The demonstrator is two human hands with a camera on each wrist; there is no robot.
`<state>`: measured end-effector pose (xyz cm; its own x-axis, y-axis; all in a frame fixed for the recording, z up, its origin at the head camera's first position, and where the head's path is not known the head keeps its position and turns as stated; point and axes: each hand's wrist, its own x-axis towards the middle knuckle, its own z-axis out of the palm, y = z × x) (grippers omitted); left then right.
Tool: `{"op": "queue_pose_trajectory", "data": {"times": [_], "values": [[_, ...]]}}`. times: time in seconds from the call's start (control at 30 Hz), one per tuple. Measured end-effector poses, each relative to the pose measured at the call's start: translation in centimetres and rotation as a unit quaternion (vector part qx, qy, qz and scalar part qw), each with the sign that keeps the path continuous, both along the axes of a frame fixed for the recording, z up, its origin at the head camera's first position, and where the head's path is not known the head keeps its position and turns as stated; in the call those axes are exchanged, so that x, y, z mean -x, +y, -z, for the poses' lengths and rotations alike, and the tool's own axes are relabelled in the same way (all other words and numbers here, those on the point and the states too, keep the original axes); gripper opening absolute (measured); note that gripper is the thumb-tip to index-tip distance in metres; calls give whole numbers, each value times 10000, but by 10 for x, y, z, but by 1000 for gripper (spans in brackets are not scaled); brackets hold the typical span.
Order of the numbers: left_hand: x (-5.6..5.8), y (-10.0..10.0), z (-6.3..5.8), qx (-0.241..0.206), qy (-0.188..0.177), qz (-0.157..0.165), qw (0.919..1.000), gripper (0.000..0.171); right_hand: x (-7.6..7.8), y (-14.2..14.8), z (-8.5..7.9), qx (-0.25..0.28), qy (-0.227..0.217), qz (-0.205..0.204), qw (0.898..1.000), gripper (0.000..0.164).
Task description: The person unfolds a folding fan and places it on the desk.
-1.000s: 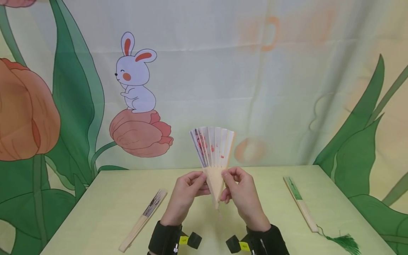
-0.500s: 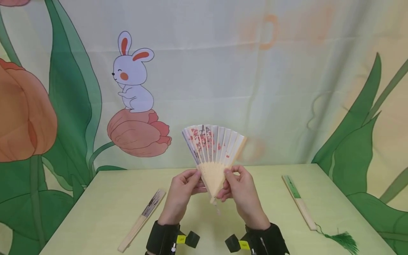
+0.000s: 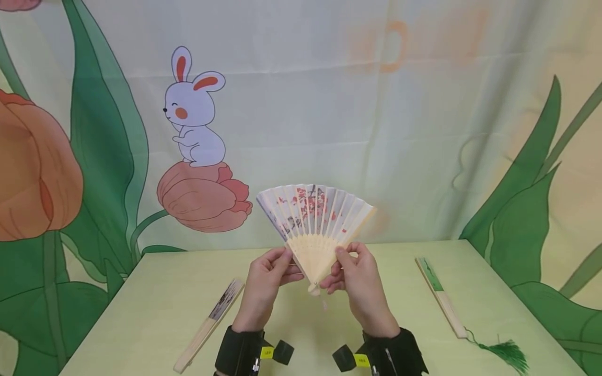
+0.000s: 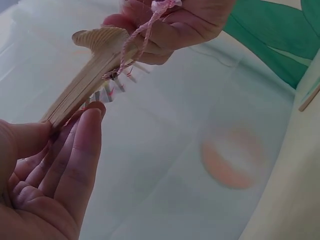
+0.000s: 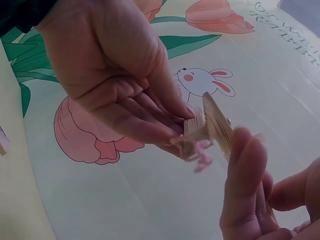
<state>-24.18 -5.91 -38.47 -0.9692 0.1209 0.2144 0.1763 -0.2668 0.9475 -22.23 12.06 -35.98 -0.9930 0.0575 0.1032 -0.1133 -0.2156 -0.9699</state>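
Note:
A folding fan [image 3: 310, 219], spread wide, stands upright above the table with red blossoms printed on its pale leaf and bare light wood ribs below. My left hand [image 3: 268, 282] pinches its left edge stick between thumb and fingers. On the opposite edge, my right hand [image 3: 359, 284] pinches the other outer stick. In the left wrist view, the wooden stick [image 4: 80, 90] runs from my left thumb towards the pivot end, where a pink cord [image 4: 142, 37] hangs. The right wrist view shows the ribs [image 5: 215, 120] edge-on between both hands, with the pink tassel cord [image 5: 202, 155] below.
A folded fan [image 3: 209, 326] with a dark-patterned leaf lies on the table [image 3: 155, 292] at the left. Another folded fan [image 3: 441, 297], green with a green tassel [image 3: 508, 355], lies at the right. Behind the table hangs a printed cloth [image 3: 301, 104] with a rabbit and tulips.
The fan has spread from a narrow wedge to a broad arc, its edge sticks moving apart. Both hands have kept their pinch, moving slightly away from each other.

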Motion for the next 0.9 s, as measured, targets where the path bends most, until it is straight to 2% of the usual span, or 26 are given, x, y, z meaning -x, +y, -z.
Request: {"op": "queue_pose_trajectory", "data": {"times": [0.67,0.9], "values": [[0,-1,0,-259,75,-211,9994,30,0,4,-3,401,104,502,9979,12],[1,-1,1,-315,73,-238,9992,30,0,4,-3,590,289,574,9962,12]]}}
